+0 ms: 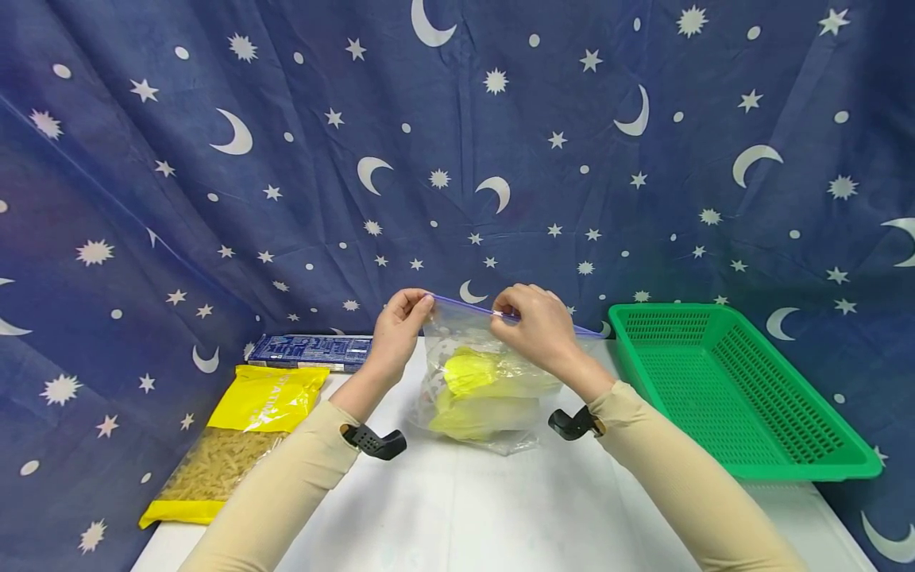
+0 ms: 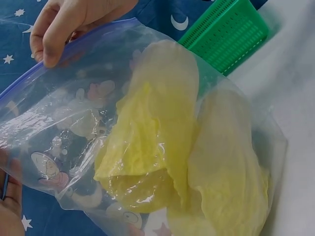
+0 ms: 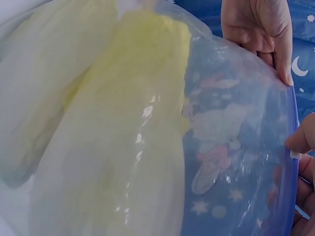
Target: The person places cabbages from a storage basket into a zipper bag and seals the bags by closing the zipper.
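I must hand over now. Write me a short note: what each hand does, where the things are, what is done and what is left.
Left hand: pinches the left end of the zip bag's purple strip.
Right hand: pinches the white slider partway along the strip.
The bag stands on the white table; the yellow cabbage leaves are already inside.
The green basket is to the right, the pasta packet and the blue box to the left.
Left, probably: finish closing the strip. How much is sealed I cannot tell.
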A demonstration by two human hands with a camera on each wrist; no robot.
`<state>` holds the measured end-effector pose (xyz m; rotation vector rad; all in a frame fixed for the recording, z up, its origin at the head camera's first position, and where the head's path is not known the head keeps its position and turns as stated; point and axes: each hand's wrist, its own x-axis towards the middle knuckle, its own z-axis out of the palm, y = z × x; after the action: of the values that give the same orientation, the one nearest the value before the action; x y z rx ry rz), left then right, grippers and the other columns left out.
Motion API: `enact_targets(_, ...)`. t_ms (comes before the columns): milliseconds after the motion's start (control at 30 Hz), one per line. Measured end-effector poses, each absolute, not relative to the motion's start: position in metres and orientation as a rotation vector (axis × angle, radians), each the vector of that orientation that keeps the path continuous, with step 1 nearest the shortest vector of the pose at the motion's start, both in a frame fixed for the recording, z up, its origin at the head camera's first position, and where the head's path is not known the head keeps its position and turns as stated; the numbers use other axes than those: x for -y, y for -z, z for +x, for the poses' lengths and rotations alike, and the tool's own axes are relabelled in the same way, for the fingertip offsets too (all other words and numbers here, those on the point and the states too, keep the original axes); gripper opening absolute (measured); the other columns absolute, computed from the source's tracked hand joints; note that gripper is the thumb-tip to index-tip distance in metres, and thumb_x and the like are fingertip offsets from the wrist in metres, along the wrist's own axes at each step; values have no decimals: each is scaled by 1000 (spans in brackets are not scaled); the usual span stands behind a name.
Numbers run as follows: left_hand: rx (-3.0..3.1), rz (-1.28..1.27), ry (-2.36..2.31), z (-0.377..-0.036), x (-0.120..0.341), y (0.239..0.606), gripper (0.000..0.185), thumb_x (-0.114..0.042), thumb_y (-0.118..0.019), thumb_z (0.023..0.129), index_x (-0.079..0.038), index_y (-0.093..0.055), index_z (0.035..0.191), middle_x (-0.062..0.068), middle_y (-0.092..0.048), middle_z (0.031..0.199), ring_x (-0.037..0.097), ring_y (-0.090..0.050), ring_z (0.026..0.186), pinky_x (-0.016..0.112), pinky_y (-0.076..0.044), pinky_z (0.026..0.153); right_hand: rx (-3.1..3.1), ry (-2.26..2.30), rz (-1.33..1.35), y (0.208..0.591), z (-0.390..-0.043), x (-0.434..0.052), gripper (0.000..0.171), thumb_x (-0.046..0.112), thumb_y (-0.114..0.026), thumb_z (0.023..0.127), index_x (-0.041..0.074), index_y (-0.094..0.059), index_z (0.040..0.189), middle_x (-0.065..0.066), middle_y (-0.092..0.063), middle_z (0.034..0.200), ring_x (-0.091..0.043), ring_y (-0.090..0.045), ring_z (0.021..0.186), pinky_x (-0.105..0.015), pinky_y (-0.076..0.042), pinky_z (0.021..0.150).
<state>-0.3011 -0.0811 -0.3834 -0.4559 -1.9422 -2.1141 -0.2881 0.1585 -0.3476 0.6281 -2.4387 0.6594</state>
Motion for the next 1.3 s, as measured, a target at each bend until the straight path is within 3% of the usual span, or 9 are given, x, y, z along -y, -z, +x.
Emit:
enact_targets(500,1903,-307,2171,-302,88,389,14,-14,-61,104,-3,-61,113,-4,-65,100,11,-59,94,26,-51,90,2512,-628,587,349,-283,-172,10,23,-66,85,19,-73,90,7,-62,83,-15,-51,79,-36,-45,77)
enact_targets(1300,1829,-284,2210,-306,94,398,15,-13,-62,104,-1,-60,112,-5,-64,96,9,-57,89,22,-50,81,2524,-620,596,353,-277,-196,10,23,-68,88,17,-74,93,4,-65,86,-17,-52,80,-36,-45,76)
